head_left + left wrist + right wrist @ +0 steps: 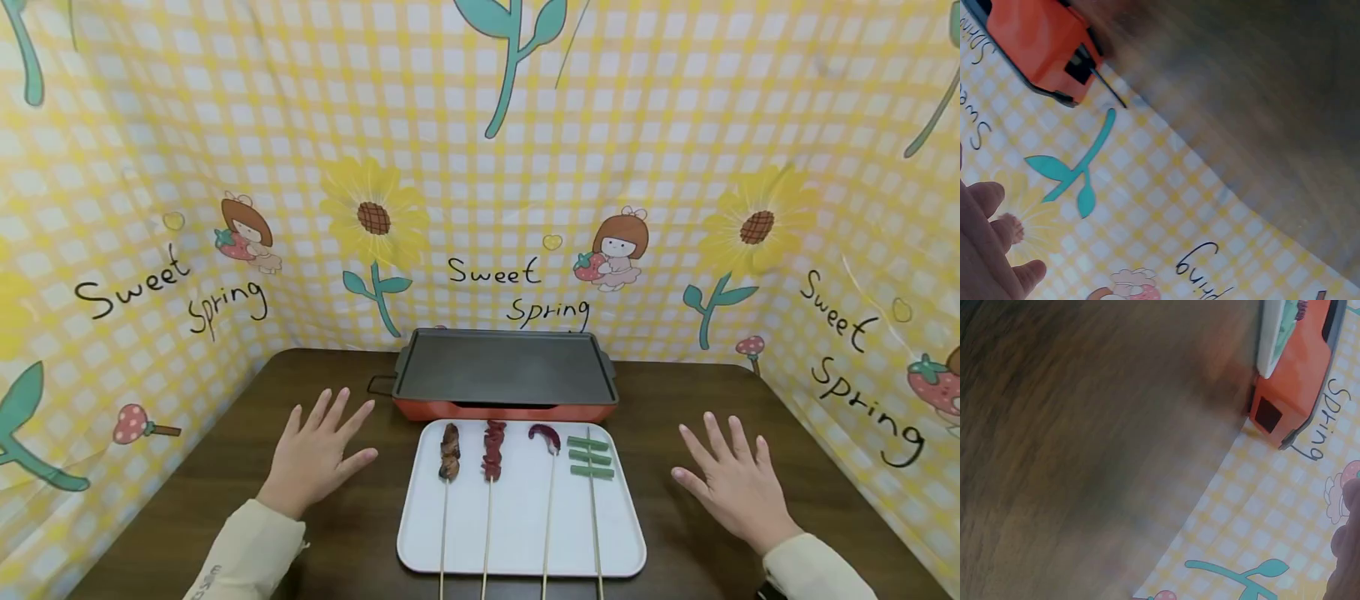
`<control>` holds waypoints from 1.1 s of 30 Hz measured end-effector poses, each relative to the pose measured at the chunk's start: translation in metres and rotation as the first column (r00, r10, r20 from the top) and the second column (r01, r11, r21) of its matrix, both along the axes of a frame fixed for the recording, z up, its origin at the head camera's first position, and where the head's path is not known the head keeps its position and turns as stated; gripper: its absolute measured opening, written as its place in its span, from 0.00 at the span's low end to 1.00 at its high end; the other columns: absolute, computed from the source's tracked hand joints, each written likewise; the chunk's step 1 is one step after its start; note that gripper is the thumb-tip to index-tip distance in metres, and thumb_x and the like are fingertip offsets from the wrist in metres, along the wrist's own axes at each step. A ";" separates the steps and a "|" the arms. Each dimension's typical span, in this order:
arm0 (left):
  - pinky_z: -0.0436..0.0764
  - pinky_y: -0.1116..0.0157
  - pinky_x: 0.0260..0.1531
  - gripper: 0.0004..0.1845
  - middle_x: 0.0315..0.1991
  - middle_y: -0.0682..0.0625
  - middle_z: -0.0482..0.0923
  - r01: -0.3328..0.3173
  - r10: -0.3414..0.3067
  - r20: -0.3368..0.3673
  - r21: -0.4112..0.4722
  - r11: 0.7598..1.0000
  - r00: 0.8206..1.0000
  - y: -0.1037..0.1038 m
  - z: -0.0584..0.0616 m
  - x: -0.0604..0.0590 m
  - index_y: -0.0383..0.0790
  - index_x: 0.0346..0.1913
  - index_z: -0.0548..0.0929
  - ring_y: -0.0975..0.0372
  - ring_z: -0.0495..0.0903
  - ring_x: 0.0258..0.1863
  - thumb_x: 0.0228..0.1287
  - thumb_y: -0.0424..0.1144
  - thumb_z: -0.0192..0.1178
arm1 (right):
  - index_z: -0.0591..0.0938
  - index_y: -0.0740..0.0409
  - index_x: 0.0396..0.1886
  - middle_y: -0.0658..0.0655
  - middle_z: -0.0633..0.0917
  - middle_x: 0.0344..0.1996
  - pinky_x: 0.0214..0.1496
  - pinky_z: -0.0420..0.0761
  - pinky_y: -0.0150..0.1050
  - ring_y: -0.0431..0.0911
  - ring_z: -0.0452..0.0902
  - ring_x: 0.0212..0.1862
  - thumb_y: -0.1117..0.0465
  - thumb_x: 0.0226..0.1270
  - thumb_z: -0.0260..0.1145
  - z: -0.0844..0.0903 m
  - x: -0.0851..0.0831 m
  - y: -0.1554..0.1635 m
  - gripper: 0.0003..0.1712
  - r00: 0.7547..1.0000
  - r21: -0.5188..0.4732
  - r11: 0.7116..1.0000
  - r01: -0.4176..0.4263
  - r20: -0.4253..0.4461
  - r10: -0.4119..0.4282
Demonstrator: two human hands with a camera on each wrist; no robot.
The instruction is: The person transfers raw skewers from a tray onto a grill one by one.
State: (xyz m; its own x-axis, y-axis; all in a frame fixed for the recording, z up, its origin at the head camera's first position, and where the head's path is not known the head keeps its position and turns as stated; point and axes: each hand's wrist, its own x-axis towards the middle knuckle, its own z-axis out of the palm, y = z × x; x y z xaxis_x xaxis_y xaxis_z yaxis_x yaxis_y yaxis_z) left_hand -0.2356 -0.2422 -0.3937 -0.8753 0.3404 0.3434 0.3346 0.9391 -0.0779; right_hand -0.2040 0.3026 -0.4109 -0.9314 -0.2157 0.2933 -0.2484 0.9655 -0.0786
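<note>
My left hand (318, 457), fingers spread, is to the left of a white tray (517, 525) and holds nothing. On the tray's other side my right hand (738, 487) is spread too, with nothing in it. Across the tray lie a skewer of browned meat chunks (449, 452), a skewer of red meat (492, 450), a skewer with a curled dark-red piece like a tentacle (546, 436) and a skewer of green bean-like pieces (590, 457). Their sticks run over the near rim. In the left wrist view, fingers (1004, 231) show at the lower left; the right wrist view catches fingertips (1350, 500) at the right edge.
Behind the tray stands an orange electric griddle (506, 367) with a dark flat plate and a wire handle (381, 385) at its left. Both rest on a dark wooden table (360, 533). Yellow checked cloth (480, 183) surrounds the table at the back and sides.
</note>
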 end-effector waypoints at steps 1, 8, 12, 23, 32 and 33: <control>0.54 0.36 0.62 0.40 0.70 0.36 0.59 0.003 -0.004 -0.005 -0.005 1.000 1.000 0.001 0.001 0.001 0.47 0.71 0.66 0.42 0.54 0.70 0.65 0.70 0.41 | 0.62 0.56 0.73 0.72 0.54 0.71 0.65 0.40 0.71 0.67 0.34 0.73 0.37 0.71 0.49 0.001 0.001 -0.001 0.39 1.000 -0.004 1.000 0.000 0.009 0.000; 0.58 0.36 0.61 0.39 0.69 0.37 0.62 0.026 -0.027 -0.007 -0.037 0.999 1.000 0.012 0.010 0.005 0.47 0.70 0.67 0.43 0.57 0.69 0.65 0.69 0.43 | 0.63 0.61 0.71 0.75 0.59 0.68 0.59 0.60 0.69 0.74 0.53 0.66 0.39 0.73 0.48 0.010 0.001 -0.005 0.38 0.993 -0.075 0.997 -0.006 0.117 0.014; 0.60 0.37 0.60 0.36 0.68 0.37 0.63 0.040 -0.040 0.001 -0.054 0.998 0.999 0.019 0.009 0.005 0.47 0.70 0.68 0.43 0.60 0.68 0.64 0.63 0.52 | 0.61 0.63 0.72 0.74 0.59 0.68 0.29 0.77 0.48 0.70 0.73 0.54 0.40 0.75 0.46 0.009 0.001 -0.009 0.38 0.980 -0.178 0.984 0.017 0.200 0.020; 0.71 0.41 0.53 0.31 0.58 0.42 0.77 0.124 -0.125 0.044 0.014 0.992 0.991 0.030 0.010 0.007 0.44 0.66 0.72 0.43 0.74 0.57 0.63 0.53 0.61 | 0.56 0.67 0.73 0.77 0.70 0.60 0.40 0.79 0.56 0.66 0.77 0.50 0.43 0.73 0.52 0.010 -0.007 -0.019 0.41 0.947 -0.382 0.917 0.115 0.322 0.015; 0.79 0.53 0.35 0.22 0.41 0.48 0.85 0.133 -0.148 0.159 0.105 0.986 0.976 0.044 0.005 0.004 0.40 0.55 0.82 0.54 0.83 0.39 0.64 0.50 0.60 | 0.62 0.76 0.66 0.71 0.83 0.43 0.38 0.81 0.47 0.49 0.84 0.28 0.57 0.66 0.64 0.000 -0.014 -0.040 0.38 0.888 -0.624 0.733 0.272 0.455 0.058; 0.79 0.56 0.31 0.21 0.36 0.49 0.86 0.123 -0.142 0.176 0.119 0.985 0.974 0.046 0.005 0.004 0.40 0.54 0.83 0.55 0.84 0.35 0.64 0.49 0.61 | 0.64 0.76 0.66 0.70 0.84 0.41 0.38 0.82 0.47 0.50 0.84 0.27 0.58 0.64 0.65 -0.003 -0.015 -0.043 0.38 0.882 -0.628 0.723 0.287 0.468 0.056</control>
